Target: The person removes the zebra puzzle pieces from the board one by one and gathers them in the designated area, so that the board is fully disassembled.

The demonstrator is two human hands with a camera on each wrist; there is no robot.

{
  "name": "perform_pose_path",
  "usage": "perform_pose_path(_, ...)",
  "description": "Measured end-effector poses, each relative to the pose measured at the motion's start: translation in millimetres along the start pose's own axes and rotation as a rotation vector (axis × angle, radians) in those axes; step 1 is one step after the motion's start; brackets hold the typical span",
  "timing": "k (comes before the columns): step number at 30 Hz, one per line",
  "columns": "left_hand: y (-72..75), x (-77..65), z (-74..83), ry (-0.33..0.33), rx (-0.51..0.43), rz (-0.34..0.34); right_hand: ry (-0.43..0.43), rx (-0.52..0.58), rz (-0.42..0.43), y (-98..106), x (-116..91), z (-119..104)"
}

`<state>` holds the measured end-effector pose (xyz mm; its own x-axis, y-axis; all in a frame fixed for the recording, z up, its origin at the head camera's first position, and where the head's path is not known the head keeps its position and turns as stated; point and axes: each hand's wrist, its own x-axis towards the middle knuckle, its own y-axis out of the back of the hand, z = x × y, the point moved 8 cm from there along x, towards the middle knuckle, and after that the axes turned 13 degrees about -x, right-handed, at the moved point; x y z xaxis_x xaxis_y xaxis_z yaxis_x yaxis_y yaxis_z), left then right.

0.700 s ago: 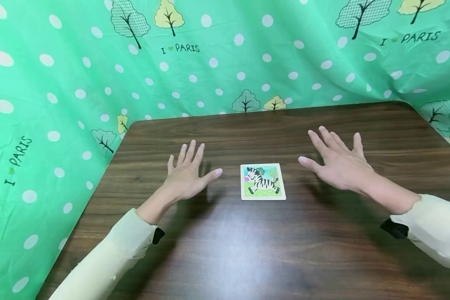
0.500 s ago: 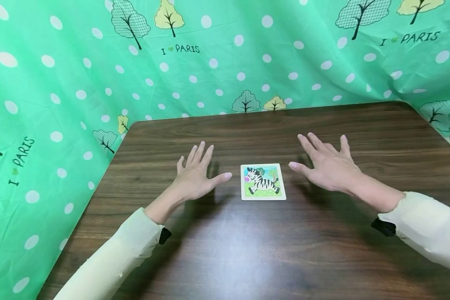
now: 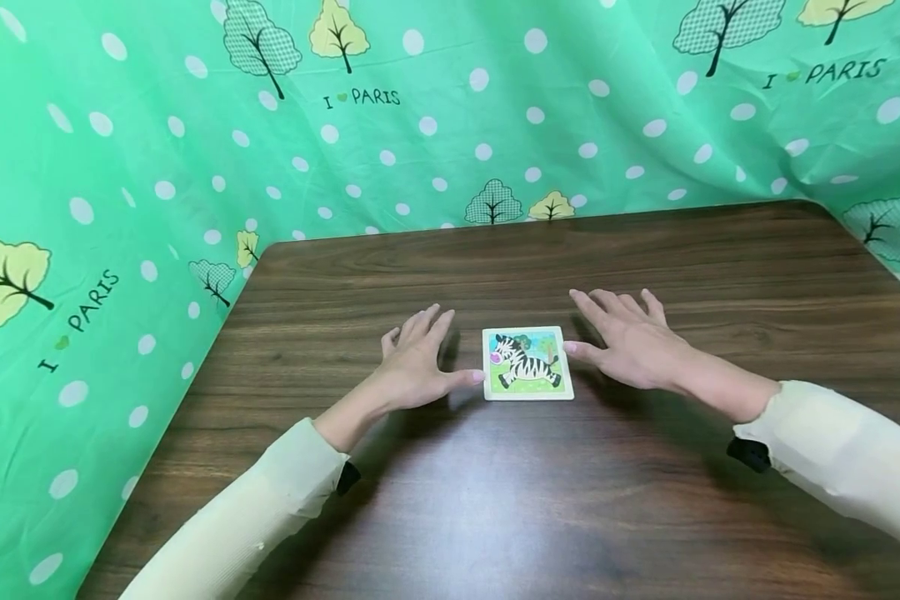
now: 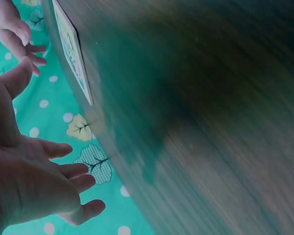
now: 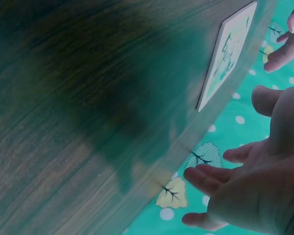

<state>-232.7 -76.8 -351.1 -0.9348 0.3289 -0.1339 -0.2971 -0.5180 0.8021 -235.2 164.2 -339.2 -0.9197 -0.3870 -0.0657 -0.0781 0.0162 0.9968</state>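
Observation:
A square zebra picture puzzle [image 3: 527, 364] with a pale border lies flat on the dark wooden table [image 3: 480, 500]. My left hand [image 3: 416, 367] is spread just left of it, and in the head view the thumb tip comes right up to its left edge. On the other side my right hand [image 3: 633, 342] has its fingers stretched out, the thumb tip overlapping the right edge in this view. Both wrist views show the hands raised over the table, fingers apart, with the puzzle [image 4: 72, 49] seen at a slant. Neither hand holds anything.
A green cloth [image 3: 390, 108] with white dots, printed trees and lettering hangs behind the table and along its left side. Pale sleeves cover both forearms, and a black strap [image 3: 748, 454] shows under the right cuff.
Both hands have moved inward and slightly closer to me, from well apart to right beside the puzzle. The puzzle stays where it was.

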Motion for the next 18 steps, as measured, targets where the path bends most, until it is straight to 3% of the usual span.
perform_pose_path(9, -13.7, 8.9, 15.0, -0.068, -0.025, -0.08, 0.083, 0.127, 0.01, -6, 6, -7)
perform_pose_path(18, -24.1, 22.3, 20.0, -0.121, -0.032, -0.145, 0.117, 0.193, 0.0, -15, 14, -12)
